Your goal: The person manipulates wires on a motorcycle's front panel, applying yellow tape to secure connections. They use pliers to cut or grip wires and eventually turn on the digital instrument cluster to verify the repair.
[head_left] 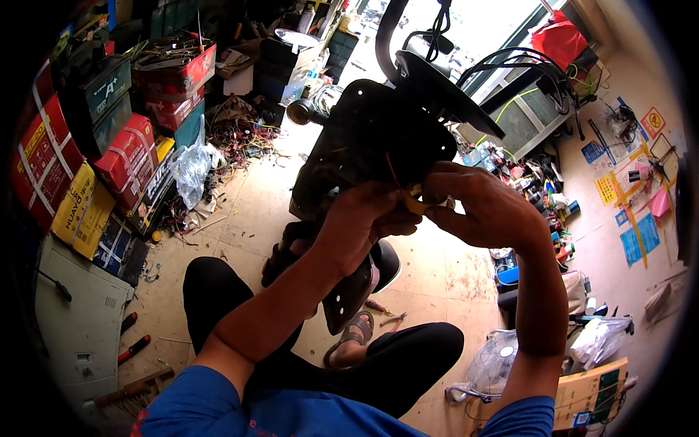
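1. On my feed, the small, bright yellow strip-like piece (413, 202) sits just right of centre in the frame, between the two hands, in front of a large, dark, blocky machine assembly (342, 138). I can't tell whether it is tape or a soft sleeve.

2. The grip of my left hand (368, 211) is drawn in, thumb and fingers pinching the left end of the yellow piece; the exact contact is partly hidden by the knuckles.

3. The grip of my right hand (484, 207) is nearly closed too, thumb and curled forefinger meeting at the piece's right end, with only a slight gap behind the fingertips.

4. A thin, flexible red wire (393, 169) runs down from the dark assembly to just above the left fingers. I can't see where it ends.

5. I judge the yellow piece to be very light, thin and limp, easily creased, perhaps tacky. I would take it by its two ends with fingertips only, keeping a gentle pull.

6. The wire looks bendy but easy to strain; I would support it close to the yellow piece rather than tug near the assembly. The assembly itself looks heavy and rigid.

7. Lower down, near the centre of the frame, a slim screwdriver (378, 307) and a pair of pliers (394, 319) lie on the pale tiled floor (444, 298), beside the sandalled foot (351, 341).
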`<state>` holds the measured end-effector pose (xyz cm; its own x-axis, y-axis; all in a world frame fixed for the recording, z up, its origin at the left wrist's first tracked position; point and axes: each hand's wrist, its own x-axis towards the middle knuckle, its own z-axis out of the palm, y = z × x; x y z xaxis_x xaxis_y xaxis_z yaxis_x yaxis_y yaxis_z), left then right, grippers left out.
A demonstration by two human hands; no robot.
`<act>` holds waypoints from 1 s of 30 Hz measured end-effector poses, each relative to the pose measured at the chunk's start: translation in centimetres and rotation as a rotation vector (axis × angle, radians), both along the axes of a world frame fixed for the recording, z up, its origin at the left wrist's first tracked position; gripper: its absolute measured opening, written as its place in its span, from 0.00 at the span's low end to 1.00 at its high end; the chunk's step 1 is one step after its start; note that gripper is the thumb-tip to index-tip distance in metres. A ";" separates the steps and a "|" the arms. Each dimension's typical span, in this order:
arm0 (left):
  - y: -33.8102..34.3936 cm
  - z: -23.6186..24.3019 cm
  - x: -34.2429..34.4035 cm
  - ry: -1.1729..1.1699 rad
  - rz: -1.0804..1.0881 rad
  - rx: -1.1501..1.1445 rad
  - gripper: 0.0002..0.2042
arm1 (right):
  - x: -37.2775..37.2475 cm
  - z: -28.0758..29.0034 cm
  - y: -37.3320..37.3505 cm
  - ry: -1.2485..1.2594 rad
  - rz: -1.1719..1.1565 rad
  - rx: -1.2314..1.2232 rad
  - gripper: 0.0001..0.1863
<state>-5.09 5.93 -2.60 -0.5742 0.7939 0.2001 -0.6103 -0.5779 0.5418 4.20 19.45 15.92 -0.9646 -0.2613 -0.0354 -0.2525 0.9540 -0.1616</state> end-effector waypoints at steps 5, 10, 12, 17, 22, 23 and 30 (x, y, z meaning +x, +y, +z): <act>0.2 -0.5 0.4 -0.050 0.048 0.030 0.14 | 0.1 -0.1 0.8 -0.001 -0.062 -0.054 0.09; -0.1 0.0 0.8 0.011 0.102 -0.007 0.12 | 0.4 -0.9 1.2 0.055 -0.094 -0.106 0.12; -0.2 0.2 0.9 0.050 0.128 -0.027 0.12 | 0.4 -0.9 1.1 0.070 -0.101 -0.120 0.12; -0.4 0.4 1.1 0.135 0.166 -0.066 0.12 | 0.6 -1.0 0.7 0.125 -0.075 -0.133 0.12; -0.4 -0.5 0.2 0.012 0.061 0.051 0.14 | 0.6 -1.2 0.9 0.143 -0.046 -0.098 0.10; -0.4 -0.5 0.1 0.000 0.049 0.050 0.14 | 0.7 -1.2 0.8 0.142 -0.038 -0.096 0.10; 0.1 -0.2 0.4 0.044 0.127 -0.075 0.13 | 0.5 -1.3 0.6 0.131 -0.036 -0.107 0.10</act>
